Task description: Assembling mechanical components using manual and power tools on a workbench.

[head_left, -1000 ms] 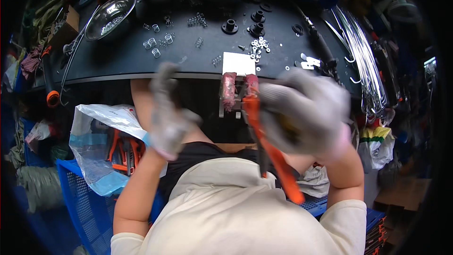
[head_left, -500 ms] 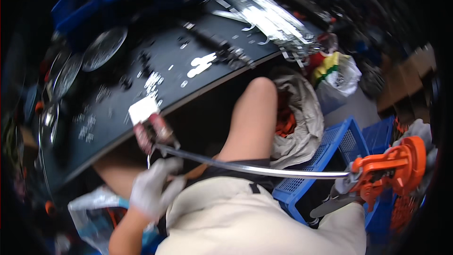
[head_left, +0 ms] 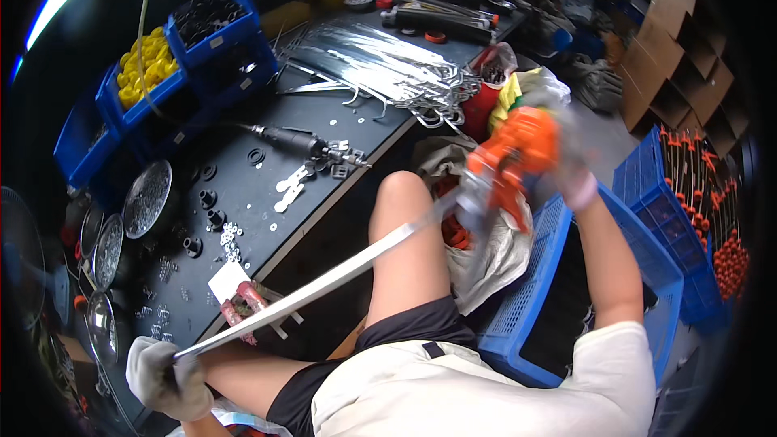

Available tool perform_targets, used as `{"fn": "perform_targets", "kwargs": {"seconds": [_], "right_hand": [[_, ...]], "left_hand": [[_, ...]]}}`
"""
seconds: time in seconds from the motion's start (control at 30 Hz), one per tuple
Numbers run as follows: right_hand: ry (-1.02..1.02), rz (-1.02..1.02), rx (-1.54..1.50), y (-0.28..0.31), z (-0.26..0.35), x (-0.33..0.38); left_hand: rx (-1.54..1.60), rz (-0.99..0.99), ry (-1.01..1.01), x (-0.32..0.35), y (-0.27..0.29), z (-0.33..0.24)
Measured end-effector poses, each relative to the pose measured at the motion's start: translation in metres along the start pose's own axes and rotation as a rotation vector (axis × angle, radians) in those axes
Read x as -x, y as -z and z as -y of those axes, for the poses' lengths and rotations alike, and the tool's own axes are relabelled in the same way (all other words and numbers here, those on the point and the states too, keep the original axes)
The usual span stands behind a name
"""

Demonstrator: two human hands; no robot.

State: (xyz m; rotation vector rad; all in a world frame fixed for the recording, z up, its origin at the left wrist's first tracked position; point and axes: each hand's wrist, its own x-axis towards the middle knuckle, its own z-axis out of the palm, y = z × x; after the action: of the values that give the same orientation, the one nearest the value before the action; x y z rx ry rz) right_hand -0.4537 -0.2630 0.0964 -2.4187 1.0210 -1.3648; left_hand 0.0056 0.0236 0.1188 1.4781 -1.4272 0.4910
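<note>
Head view, looking down: a seated person in a cream shirt (head_left: 486,388) and black shorts (head_left: 429,321) holds a long, flat metal bar (head_left: 324,282) slantwise across the lap. The left hand (head_left: 170,379), in a pale glove, is at the lower left with its fingers closed around the near end of the bar. The bar rises to the right, over the thighs, to a bright orange handle (head_left: 518,144). The right hand (head_left: 571,158), also gloved, grips that handle; motion blur hides its separate fingers, so how each one bends cannot be told.

Beneath the lower half of the bar, at the edge of a dark table (head_left: 251,239), are two red-wrapped posts (head_left: 252,297) with a white block (head_left: 228,280) beside them. On the table lie small white rings (head_left: 231,243), springs (head_left: 159,320), a black power screwdriver (head_left: 291,142) and a heap of shiny hooked rods (head_left: 380,57). Metal bowls (head_left: 148,198) stand at the left, near blue bins (head_left: 144,112), one filled with yellow pieces (head_left: 146,69). Behind the orange handle, a pale sack (head_left: 506,267) sits near a blue basket (head_left: 518,307); cardboard boxes (head_left: 647,57) are stacked at upper right.
</note>
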Motion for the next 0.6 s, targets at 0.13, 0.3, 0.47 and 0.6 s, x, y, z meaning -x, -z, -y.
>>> {"fn": "perform_targets", "kwargs": {"seconds": [0.13, 0.3, 0.47, 0.6], "right_hand": [[-0.437, -0.195, -0.655, -0.039, 0.019, -0.093], [-0.336, -0.812, -0.211, -0.095, 0.086, -0.063], [-0.166, -0.345, -0.572, -0.164, 0.069, -0.071], [0.108, -0.449, 0.014, -0.191, 0.082, -0.054]], "left_hand": [[0.442, 0.134, 0.679, -0.010, -0.016, -0.014], [1.463, 0.335, 1.289, 0.029, -0.053, -0.013], [1.537, 0.341, 1.691, 0.036, -0.061, -0.059], [1.130, 0.268, 1.040, 0.032, -0.070, -0.064]]}}
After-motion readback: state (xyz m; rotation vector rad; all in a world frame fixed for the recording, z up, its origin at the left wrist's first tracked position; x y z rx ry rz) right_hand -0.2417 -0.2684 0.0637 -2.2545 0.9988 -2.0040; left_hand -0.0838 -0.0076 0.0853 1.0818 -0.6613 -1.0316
